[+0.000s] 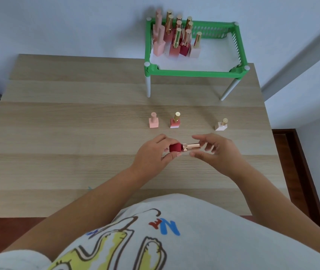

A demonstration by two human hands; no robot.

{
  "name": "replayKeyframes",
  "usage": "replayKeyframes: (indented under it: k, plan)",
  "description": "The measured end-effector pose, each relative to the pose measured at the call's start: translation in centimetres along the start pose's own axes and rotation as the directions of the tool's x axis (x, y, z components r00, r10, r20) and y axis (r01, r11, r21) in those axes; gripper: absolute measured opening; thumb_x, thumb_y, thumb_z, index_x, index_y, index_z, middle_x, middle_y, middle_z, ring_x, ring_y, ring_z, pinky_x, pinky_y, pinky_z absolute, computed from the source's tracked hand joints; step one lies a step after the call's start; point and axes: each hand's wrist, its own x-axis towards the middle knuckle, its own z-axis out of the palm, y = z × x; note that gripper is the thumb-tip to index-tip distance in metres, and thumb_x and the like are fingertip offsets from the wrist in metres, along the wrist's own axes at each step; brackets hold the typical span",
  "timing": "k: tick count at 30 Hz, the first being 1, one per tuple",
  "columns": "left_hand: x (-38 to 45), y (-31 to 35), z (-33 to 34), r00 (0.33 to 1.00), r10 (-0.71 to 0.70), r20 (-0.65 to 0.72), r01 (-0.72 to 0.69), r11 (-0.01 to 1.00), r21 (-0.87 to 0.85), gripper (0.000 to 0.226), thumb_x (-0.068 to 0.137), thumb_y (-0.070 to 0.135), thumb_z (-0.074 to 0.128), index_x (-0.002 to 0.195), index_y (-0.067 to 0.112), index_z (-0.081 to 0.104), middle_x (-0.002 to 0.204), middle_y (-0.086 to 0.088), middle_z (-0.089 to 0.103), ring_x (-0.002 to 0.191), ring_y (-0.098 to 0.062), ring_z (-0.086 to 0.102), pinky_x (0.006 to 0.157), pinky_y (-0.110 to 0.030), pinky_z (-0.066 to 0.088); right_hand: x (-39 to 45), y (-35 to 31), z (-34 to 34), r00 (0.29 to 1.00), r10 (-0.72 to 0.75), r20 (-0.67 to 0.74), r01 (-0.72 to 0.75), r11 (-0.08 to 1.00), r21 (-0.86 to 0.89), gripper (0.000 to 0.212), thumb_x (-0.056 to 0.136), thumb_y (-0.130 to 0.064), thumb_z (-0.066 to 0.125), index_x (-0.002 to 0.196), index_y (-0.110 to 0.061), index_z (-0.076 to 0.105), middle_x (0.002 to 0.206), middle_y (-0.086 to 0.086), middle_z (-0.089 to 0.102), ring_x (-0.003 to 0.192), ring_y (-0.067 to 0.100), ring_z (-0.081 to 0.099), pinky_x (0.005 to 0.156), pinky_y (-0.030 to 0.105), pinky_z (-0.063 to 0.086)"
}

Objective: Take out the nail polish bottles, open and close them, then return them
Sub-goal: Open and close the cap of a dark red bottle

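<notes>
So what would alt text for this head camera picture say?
Two hands hold a dark red nail polish bottle sideways above a wooden table: left hand grips the body, right hand the gold cap. Behind stand three bottles, then a green rack holding more.

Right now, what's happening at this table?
A person holds a red bottle sideways above the table: the left hand grips its body, the right hand is at its gold cap, fingers loose around it. The cap looks still on. Three other bottles stand on the table, and the rest stand in the green rack.
</notes>
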Motion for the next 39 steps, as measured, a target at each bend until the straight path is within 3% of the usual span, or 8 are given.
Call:
replayKeyframes:
  k: [6,12,16,19,22,25,34,39]
  plan:
    - [0.0,0.1,0.1,1.000,0.013,-0.003,-0.013,1.000,0.005,0.026,0.088,0.036,0.065,0.112,0.024,0.064,0.096,0.009,0.060,0.078,-0.010,0.060,0.065,-0.035,0.053,0.0,-0.2,0.3,0.994,-0.109,-0.023,0.107,0.992,-0.063,0.025,0.078,-0.012,0.075,0.099,-0.025,0.070,0.083,-0.013,0.059,0.076,0.003,0.055,0.070,0.012,0.044]
    - [-0.2,-0.2,0.0,0.999,0.037,-0.011,-0.037,0.999,0.009,0.026,0.088,0.037,0.066,0.111,0.024,0.065,0.096,0.011,0.059,0.078,-0.007,0.059,0.065,-0.030,0.052,-0.2,-0.2,0.7,0.999,-0.028,-0.017,0.026,0.995,-0.092,0.010,0.085,-0.032,0.067,0.088,-0.023,0.071,0.065,-0.010,0.057,0.060,0.002,0.051,0.055,0.012,0.039]
    - [-0.4,-0.1,0.1,0.998,0.053,-0.021,-0.053,0.998,0.014,0.027,0.088,0.038,0.066,0.110,0.024,0.065,0.097,0.011,0.060,0.078,-0.006,0.059,0.065,-0.027,0.051,-0.2,-0.1,1.0,0.999,0.016,-0.039,-0.022,0.987,-0.158,0.057,0.083,-0.057,0.049,0.069,-0.004,0.063,0.059,0.007,0.055,0.053,0.014,0.047,0.050,0.028,0.036]
    - [-0.4,0.1,0.0,0.998,0.054,-0.032,-0.054,0.999,0.010,0.026,0.088,0.039,0.066,0.109,0.023,0.066,0.096,0.010,0.061,0.077,-0.007,0.059,0.064,-0.028,0.051,-0.4,0.0,0.9,0.998,0.035,-0.051,-0.040,0.993,-0.111,0.056,0.077,-0.064,0.049,0.076,-0.011,0.067,0.070,0.003,0.061,0.060,0.014,0.054,0.055,0.024,0.041]
    - [-0.5,0.2,-0.1,0.998,0.050,-0.033,-0.049,0.999,0.009,0.026,0.088,0.038,0.066,0.109,0.022,0.066,0.095,0.009,0.061,0.077,-0.009,0.059,0.064,-0.030,0.051,-0.7,-0.1,0.6,0.999,-0.023,-0.024,0.023,1.000,-0.015,0.032,0.074,-0.041,0.075,0.104,-0.033,0.067,0.088,-0.012,0.063,0.073,0.003,0.057,0.067,0.012,0.045]
    - [-0.6,0.2,-0.2,0.999,0.047,-0.027,-0.046,0.999,0.014,0.026,0.088,0.036,0.066,0.109,0.022,0.067,0.095,0.008,0.060,0.077,-0.011,0.060,0.064,-0.032,0.052,-0.9,-0.2,0.6,0.991,-0.128,-0.025,0.127,0.991,-0.042,0.029,0.076,-0.012,0.077,0.101,-0.025,0.069,0.087,-0.004,0.064,0.078,0.008,0.059,0.075,0.020,0.049]
    - [-0.6,0.6,-0.1,0.996,0.082,-0.026,-0.080,0.995,0.056,0.027,0.088,0.033,0.067,0.108,0.017,0.068,0.093,0.004,0.063,0.075,-0.015,0.061,0.062,-0.037,0.052,-0.9,-0.5,0.8,0.997,-0.076,-0.030,0.073,0.992,-0.099,0.017,0.083,-0.016,0.070,0.099,-0.019,0.070,0.081,-0.002,0.064,0.074,0.012,0.059,0.072,0.025,0.049]
    - [-0.1,0.7,0.2,0.961,0.264,-0.081,-0.232,0.931,0.281,0.026,0.085,0.035,0.068,0.099,0.013,0.071,0.081,0.001,0.064,0.062,-0.017,0.057,0.053,-0.030,0.043,-0.9,0.0,0.9,0.998,-0.053,-0.041,0.050,0.996,-0.071,0.013,0.084,-0.012,0.069,0.096,-0.017,0.071,0.078,-0.002,0.063,0.069,0.011,0.055,0.065,0.016,0.044]
